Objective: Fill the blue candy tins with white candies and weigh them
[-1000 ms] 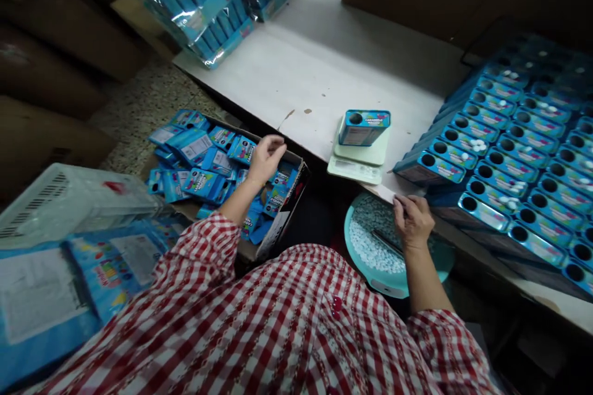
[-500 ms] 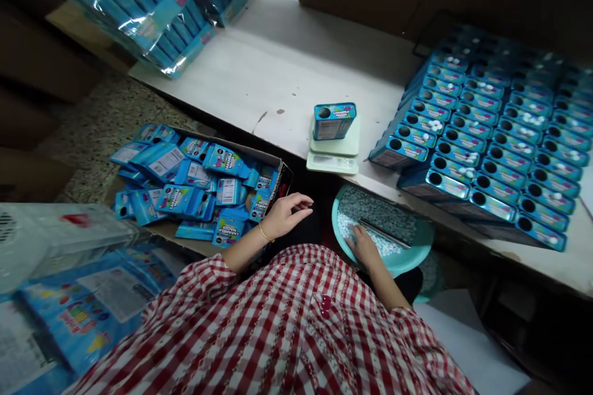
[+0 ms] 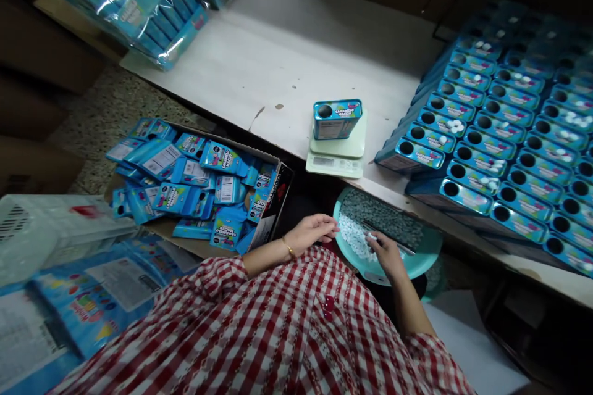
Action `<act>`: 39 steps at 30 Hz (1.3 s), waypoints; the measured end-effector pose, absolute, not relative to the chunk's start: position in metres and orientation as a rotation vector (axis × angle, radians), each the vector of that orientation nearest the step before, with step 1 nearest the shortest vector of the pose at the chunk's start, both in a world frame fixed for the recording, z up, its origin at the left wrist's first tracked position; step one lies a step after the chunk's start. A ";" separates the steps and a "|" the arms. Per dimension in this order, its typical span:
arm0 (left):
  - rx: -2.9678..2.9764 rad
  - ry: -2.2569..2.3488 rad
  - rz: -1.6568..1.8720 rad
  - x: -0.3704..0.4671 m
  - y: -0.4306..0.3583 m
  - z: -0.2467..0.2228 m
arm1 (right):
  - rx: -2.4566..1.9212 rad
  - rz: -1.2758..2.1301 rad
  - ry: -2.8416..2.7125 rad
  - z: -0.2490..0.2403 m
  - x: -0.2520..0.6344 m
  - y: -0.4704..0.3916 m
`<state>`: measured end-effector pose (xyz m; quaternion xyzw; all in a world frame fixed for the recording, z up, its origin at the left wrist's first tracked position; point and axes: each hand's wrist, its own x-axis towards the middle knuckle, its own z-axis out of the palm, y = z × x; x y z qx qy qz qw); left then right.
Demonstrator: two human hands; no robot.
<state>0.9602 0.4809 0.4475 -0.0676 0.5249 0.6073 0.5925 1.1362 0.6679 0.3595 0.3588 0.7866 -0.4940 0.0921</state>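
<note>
At the far left, a pale plastic crate (image 3: 60, 222) is seen with printed blue bags (image 3: 92, 296) just below it; their contents cannot be made out. Clear-wrapped packs (image 3: 134, 6) filled with upright blue boxes are set at the left end of the white table (image 3: 278, 68). Below the table's edge, an open carton (image 3: 281, 188) is heaped with small blue cartons (image 3: 171, 197), lying at various angles. To its right, the left hand (image 3: 317, 231) is held half open by the near rim of a turquoise basin (image 3: 430, 254), its fingers loosely bent and nothing seen in it. On the table, a pale green scale (image 3: 336, 165) is topped by one upright blue tin (image 3: 337, 122), its round opening uncovered. The basin is filled with small white pieces (image 3: 349, 231), across which a dark bar (image 3: 404, 245) is laid. Over them the right hand (image 3: 385, 250) is placed with fingers curled; white is seen at its fingertips, but whether pieces are gripped cannot be told. At the far right, open-holed tins (image 3: 491, 143) are ranked in rows, white pieces being scattered on several tops.
</note>
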 end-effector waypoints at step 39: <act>-0.617 0.659 1.755 0.915 0.507 0.490 | -0.311 -0.263 3.228 0.595 0.849 0.677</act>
